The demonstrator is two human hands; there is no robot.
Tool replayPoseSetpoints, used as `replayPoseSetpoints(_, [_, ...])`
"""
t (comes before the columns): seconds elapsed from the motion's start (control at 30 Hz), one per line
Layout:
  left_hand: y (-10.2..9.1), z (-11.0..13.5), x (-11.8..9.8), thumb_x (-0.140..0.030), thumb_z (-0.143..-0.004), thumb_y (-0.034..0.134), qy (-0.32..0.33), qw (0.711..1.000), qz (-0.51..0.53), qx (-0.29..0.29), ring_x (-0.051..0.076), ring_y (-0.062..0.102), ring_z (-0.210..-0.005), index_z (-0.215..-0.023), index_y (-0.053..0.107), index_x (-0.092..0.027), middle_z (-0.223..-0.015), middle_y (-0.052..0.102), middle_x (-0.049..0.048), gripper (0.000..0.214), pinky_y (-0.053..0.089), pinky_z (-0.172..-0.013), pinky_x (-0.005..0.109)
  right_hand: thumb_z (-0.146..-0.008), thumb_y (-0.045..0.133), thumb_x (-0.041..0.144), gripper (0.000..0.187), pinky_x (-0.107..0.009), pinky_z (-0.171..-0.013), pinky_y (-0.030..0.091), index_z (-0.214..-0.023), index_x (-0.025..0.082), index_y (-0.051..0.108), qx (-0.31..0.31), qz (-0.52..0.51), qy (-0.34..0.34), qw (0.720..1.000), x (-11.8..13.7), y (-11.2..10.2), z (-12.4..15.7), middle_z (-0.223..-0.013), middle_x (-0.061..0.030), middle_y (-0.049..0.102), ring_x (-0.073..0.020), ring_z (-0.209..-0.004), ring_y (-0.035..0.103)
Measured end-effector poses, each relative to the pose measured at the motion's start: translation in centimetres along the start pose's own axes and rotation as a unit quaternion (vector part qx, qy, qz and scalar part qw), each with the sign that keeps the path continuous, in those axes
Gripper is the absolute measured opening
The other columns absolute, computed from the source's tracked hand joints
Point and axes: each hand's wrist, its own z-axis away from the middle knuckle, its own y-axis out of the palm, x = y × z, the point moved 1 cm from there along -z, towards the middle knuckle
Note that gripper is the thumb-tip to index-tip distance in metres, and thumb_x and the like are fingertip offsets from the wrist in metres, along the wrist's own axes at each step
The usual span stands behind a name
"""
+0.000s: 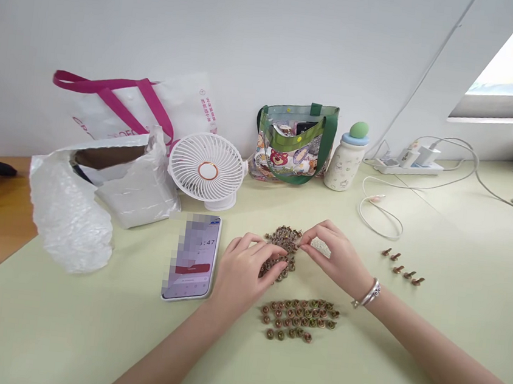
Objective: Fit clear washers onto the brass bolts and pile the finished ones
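Just now, the left hand (pixel 241 273) rests half-open fingers (pixel 259 250) on a heap of small metal studs (pixel 281 252) on the desk (pixel 63 324); the right hand (pixel 336 261) pinches its fingers (pixel 310 239) at the heap's right edge, their hold too small to tell.

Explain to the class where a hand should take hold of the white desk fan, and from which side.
Grip the narrow base below the round grille, from the right: the caged grille looks fragile, the base solid, and the phone lies in front.
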Motion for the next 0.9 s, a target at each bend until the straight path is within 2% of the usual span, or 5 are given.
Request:
replayPoseSetpoints(0.1, [0.0, 0.0, 0.0, -0.032, -0.084, 0.054, -0.015, 1.0, 0.011, 0.014, 0.018, 0.052, -0.093, -0.099, 0.059, -0.027, -0.082, 0.068, -0.0056, 0.017, 0.036, -0.079, 0.035, -0.085, 0.051, 0.018, 0.003, -0.032, -0.074, 0.045, -0.082, 0.02, 0.052, 0.001, -0.086, -0.007, 0.996, 1.5, 0.1, 0.4, -0.081, -0.0037, 0.058, -0.0172, -0.082, 0.052])
replayPoseSetpoints(0.23, [0.0, 0.1, -0.2, -0.032, -0.083, 0.055, 0.002, 1.0, 0.025, -0.014, 0.017, 0.054, -0.088, -0.089, 0.061, -0.025, -0.08, 0.069, -0.0047, 0.011, 0.038, -0.077, 0.033, -0.084, 0.051, 0.018, 0.004, -0.032, -0.073, 0.045, -0.081, 0.02, 0.052, 0.007, -0.126, -0.025, 0.992, 2.5, 0.3, 0.6, -0.079, -0.0032, 0.056, -0.0169, -0.081, 0.05])
replayPoseSetpoints(0.37, [0.1, 0.2, -0.2, -0.031, -0.08, 0.059, 0.006, 0.998, 0.017, -0.056, 0.017, 0.054, -0.085, -0.082, 0.062, -0.025, -0.077, 0.068, -0.0054, 0.007, 0.039, -0.076, 0.033, -0.083, 0.053, 0.018, 0.003, -0.033, -0.074, 0.044, -0.08, 0.021, 0.053, 0.008, -0.107, -0.011, 0.994, 2.4, 0.1, 0.6, -0.078, -0.003, 0.057, -0.0176, -0.082, 0.05])
replayPoseSetpoints(0.6, [0.2, 0.4, -0.1, -0.027, -0.078, 0.061, 0.04, 0.993, -0.008, -0.107, 0.016, 0.055, -0.084, -0.075, 0.06, -0.023, -0.072, 0.067, -0.0063, 0.005, 0.038, -0.074, 0.032, -0.083, 0.055, 0.026, 0.006, -0.034, -0.077, 0.042, -0.085, 0.02, 0.056, 0.049, -0.076, -0.005, 0.996, 2.1, 0.7, 0.8, -0.084, -0.0031, 0.061, -0.0174, -0.085, 0.051])
replayPoseSetpoints(0.9, [0.1, 0.2, 0.2, -0.036, -0.082, 0.057, 0.027, 0.998, -0.021, -0.056, 0.016, 0.055, -0.087, -0.077, 0.06, -0.024, -0.074, 0.067, -0.006, 0.014, 0.036, -0.076, 0.032, -0.083, 0.057, 0.027, 0.007, -0.031, -0.076, 0.038, -0.086, 0.022, 0.06, 0.028, -0.001, -0.035, 0.999, 1.7, 0.8, 0.8, -0.073, 0.0014, 0.064, -0.0148, -0.078, 0.053])
